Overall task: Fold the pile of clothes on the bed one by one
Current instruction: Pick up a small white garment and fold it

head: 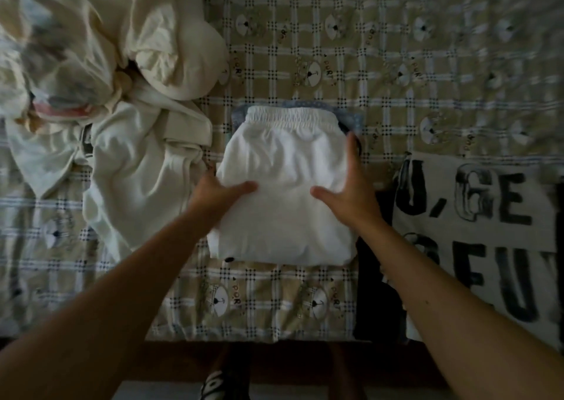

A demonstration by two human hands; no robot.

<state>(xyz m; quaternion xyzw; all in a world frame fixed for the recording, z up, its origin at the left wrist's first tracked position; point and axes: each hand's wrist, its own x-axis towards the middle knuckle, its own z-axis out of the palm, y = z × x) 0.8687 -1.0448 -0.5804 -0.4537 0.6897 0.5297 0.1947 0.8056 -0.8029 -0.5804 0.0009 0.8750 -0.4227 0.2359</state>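
A folded white garment with an elastic waistband at its far edge lies in the middle of the bed, on top of a blue folded piece that shows only at the far and right edges. My left hand grips the white garment's left edge, thumb on top and fingers tucked beneath. My right hand lies along its right edge, fingers stretched toward the waistband and thumb spread over the cloth. A heap of unfolded cream and white clothes fills the left side of the bed.
The checked beige bedsheet covers the bed. A white cloth with large black letters lies at the right over something dark. The bed's front edge runs along the bottom, with the floor and a patterned shoe below.
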